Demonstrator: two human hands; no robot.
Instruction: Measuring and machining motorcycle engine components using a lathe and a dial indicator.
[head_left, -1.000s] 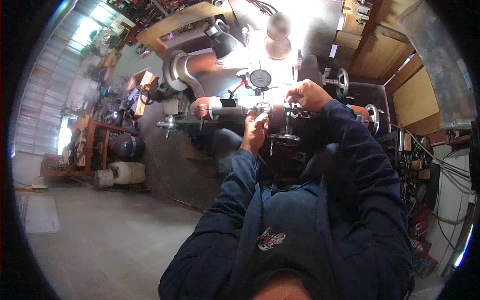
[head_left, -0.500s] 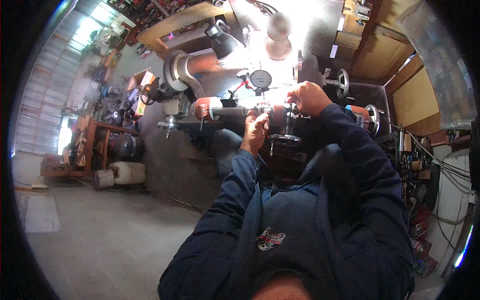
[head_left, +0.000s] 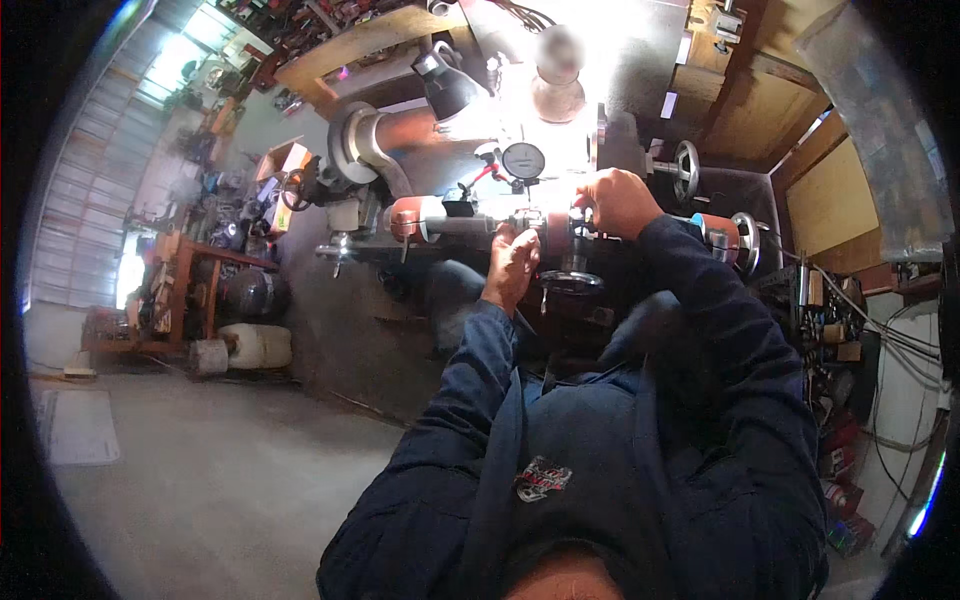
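My left hand (head_left: 512, 262) reaches up to the machine, its fingers and thumb bent together at a small metal fitting (head_left: 522, 221) on the machine's axis. Whatever sits between its fingertips is too small to make out. To the right, my right hand (head_left: 618, 202) curls its fingers against the bright metal parts beside the reddish machine body (head_left: 558, 238); glare and the fingers hide what it grips. A round dial gauge (head_left: 523, 161) stands just above and between the hands, next to a red clamp arm (head_left: 484, 172). Below them is a handwheel (head_left: 571, 283) with a crank handle.
A black work lamp (head_left: 445, 85) hangs at the back left of the machine. An orange-ended cylinder (head_left: 408, 219) lies left of my hands, and another handwheel (head_left: 745, 243) is at the right. A wooden stand (head_left: 190, 290) and pale jugs (head_left: 258, 346) are on the floor at left.
Hardly anything differs. Both hands stay at the same metal parts, with my right hand turned and lowered very slightly.
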